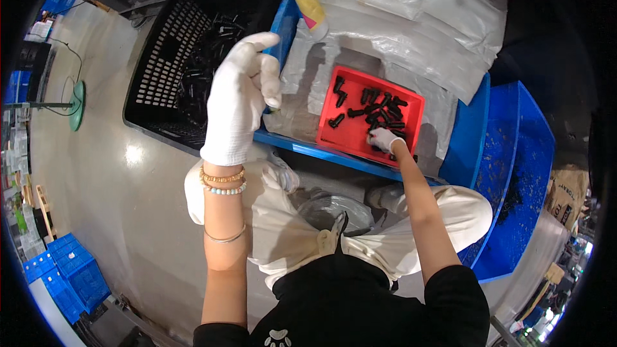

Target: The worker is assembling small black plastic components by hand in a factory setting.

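Note:
My left hand [241, 83], in a white knitted glove, is raised beside the black perforated crate [168, 58]. Its fingers curl inward, and whatever they may hold is hidden. Farther right, my gloved right hand [384, 139] reaches into a shallow red tray [331, 130]. The fingers there close on a small black part [372, 136] at the edge of a loose heap. Several short black cylindrical parts [385, 108] lie in that tray, mostly toward its right half. More black parts [199, 83] fill the crate's floor.
The red tray rests on translucent plastic sheeting [360, 22] inside a blue bin [472, 128]. A yellow pointed tube [304, 1] lies on the sheeting. Another blue bin [514, 199] stands at right, beside a brown sack [567, 199]. Stacked blue crates [67, 276] sit lower left.

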